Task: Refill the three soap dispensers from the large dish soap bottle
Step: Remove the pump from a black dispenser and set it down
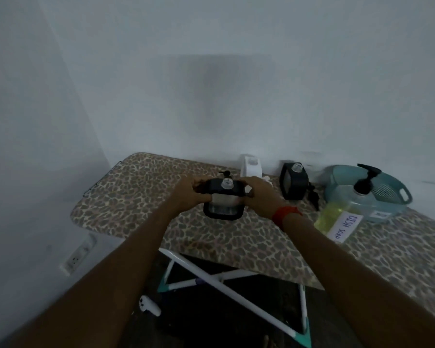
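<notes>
Black-framed soap dispenser, uncapped, is grasped by my left hand and right hand; pouring seems not yet begun, dish soap bottle stands right of my fingers.

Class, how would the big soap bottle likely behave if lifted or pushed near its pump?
Probably heavy: the soap bottle is the largest bottle here and shows yellow-green liquid inside. Pushed at its tall pump, it may tip rather than slide on the fabric-covered board.
</notes>
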The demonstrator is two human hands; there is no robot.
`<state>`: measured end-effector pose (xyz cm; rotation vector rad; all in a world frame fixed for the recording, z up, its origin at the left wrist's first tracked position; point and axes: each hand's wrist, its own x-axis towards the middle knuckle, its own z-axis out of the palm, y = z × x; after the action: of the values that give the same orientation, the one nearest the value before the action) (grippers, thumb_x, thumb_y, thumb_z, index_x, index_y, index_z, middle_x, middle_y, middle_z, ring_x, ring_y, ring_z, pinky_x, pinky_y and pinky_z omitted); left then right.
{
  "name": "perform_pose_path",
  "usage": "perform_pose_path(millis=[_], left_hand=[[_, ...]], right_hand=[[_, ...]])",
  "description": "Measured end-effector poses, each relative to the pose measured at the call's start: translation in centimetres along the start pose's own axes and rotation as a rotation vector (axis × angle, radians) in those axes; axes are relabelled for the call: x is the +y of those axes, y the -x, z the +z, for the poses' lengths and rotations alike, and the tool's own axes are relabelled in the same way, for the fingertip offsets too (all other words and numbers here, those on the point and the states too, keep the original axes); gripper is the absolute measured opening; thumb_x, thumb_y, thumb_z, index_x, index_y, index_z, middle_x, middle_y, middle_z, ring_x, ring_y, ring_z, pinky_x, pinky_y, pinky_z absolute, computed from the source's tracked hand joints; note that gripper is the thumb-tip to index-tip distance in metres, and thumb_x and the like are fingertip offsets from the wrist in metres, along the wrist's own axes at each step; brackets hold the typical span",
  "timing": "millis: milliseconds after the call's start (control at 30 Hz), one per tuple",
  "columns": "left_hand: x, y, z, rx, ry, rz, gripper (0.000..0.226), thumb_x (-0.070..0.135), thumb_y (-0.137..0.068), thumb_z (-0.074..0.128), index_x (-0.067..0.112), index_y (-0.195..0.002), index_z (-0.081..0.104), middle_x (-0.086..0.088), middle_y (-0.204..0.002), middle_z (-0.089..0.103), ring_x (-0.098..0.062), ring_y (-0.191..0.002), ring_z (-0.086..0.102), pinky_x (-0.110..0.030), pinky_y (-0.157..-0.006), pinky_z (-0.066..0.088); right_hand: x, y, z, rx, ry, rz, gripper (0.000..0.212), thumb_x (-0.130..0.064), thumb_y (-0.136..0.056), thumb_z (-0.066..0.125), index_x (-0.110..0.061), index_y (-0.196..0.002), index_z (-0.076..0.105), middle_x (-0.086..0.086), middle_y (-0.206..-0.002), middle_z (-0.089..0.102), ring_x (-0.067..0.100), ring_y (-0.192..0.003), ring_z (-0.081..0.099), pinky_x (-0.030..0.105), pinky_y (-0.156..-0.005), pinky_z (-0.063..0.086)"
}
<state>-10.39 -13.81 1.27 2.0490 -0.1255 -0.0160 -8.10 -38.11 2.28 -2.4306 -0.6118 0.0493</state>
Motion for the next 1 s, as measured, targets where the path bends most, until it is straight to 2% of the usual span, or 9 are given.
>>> perform_pose_path(millis=[100,300,467,533,633,700,800,900,1000], left_hand=[[-1.0,1.0,1.1,0.002,-0.02,0.008,0.051,0.001,-0.086,0.076,0.001,-0.135,0.06,-0.015,-0.129,0.067,-0.03,-0.116,0.066,-0.043,-0.097,0.056],[-2.3,1.9,1.8,0.054,-0.014,-0.029,0.056,0.0,-0.087,0.074,0.001,-0.14,0.055,-0.016,-0.135,0.062,-0.028,-0.121,0.062,-0.038,-0.1,0.053],[-2.8,2.0,2.2,0.05,0.019,0.035,0.04,-0.006,-0.091,0.062,0.013,-0.126,0.068,-0.001,-0.115,0.072,-0.006,-0.099,0.068,-0.011,-0.079,0.053],[-3.4,2.4,2.1,0.103,0.097,-0.028,0.036,0.002,-0.1,0.052,0.03,-0.105,0.075,0.012,-0.1,0.074,-0.001,-0.093,0.067,-0.015,-0.08,0.053],[-5.4,2.7,1.8,0.325,0.102,-0.077,0.026,0.028,-0.106,0.049,0.021,-0.091,0.069,0.002,-0.095,0.067,-0.014,-0.09,0.061,-0.029,-0.085,0.047],[-6.8,2.5,1.5,0.413,-0.064,-0.077,0.025,0.032,-0.104,0.054,0.013,-0.104,0.071,-0.006,-0.103,0.07,-0.018,-0.095,0.063,-0.034,-0.085,0.049],[-8.2,2.1,1.6,0.353,-0.221,-0.144,0.03,0.025,-0.101,0.059,0.013,-0.127,0.065,-0.009,-0.119,0.069,-0.02,-0.096,0.066,-0.031,-0.078,0.055],[-9.8,1.9,2.5,0.359,-0.362,-0.073,0.028,0.019,-0.1,0.058,0.01,-0.126,0.066,-0.013,-0.119,0.068,-0.028,-0.1,0.066,-0.035,-0.091,0.052],[-10.5,1.7,2.8,0.398,-0.42,-0.007,0.024,0.013,-0.097,0.06,0.007,-0.118,0.069,-0.014,-0.11,0.069,-0.028,-0.095,0.065,-0.032,-0.087,0.048]], right_hand=[[0.5,1.3,1.4,-0.044,-0.042,0.036,0.052,-0.018,-0.091,0.073,-0.008,-0.139,0.055,0.015,-0.136,0.056,0.035,-0.119,0.058,0.048,-0.101,0.048],[1.2,1.7,3.1,-0.002,-0.06,0.039,0.053,-0.018,-0.094,0.07,-0.014,-0.142,0.05,0.013,-0.136,0.052,0.029,-0.106,0.058,0.025,-0.086,0.04],[1.0,1.7,2.1,-0.02,-0.089,0.013,0.052,-0.035,-0.093,0.07,-0.009,-0.136,0.057,0.014,-0.131,0.059,0.021,-0.098,0.059,0.032,-0.086,0.049],[0.6,1.3,1.2,0.093,-0.148,0.034,0.052,-0.044,-0.093,0.064,-0.001,-0.122,0.064,0.016,-0.115,0.067,0.027,-0.094,0.062,0.035,-0.079,0.049],[-0.1,-0.6,-0.5,0.235,-0.133,0.065,0.034,-0.031,-0.096,0.066,-0.002,-0.113,0.069,0.014,-0.107,0.07,0.027,-0.093,0.064,0.03,-0.079,0.046],[-0.5,-2.5,-1.5,0.221,-0.07,0.067,0.024,-0.023,-0.096,0.066,-0.005,-0.111,0.07,0.012,-0.106,0.071,0.026,-0.096,0.066,0.029,-0.081,0.048],[-1.2,-5.9,-2.1,0.1,0.066,0.106,0.024,-0.022,-0.095,0.065,-0.006,-0.112,0.07,0.013,-0.11,0.07,0.027,-0.097,0.066,0.036,-0.087,0.055],[-1.8,-8.8,-1.9,-0.022,0.155,0.132,0.029,-0.022,-0.095,0.067,-0.003,-0.116,0.069,0.017,-0.113,0.07,0.031,-0.098,0.068,0.04,-0.088,0.058],[-2.4,-10.7,-1.7,-0.043,0.219,0.095,0.029,-0.026,-0.093,0.071,-0.002,-0.11,0.072,0.015,-0.11,0.072,0.025,-0.091,0.067,0.033,-0.082,0.055]])
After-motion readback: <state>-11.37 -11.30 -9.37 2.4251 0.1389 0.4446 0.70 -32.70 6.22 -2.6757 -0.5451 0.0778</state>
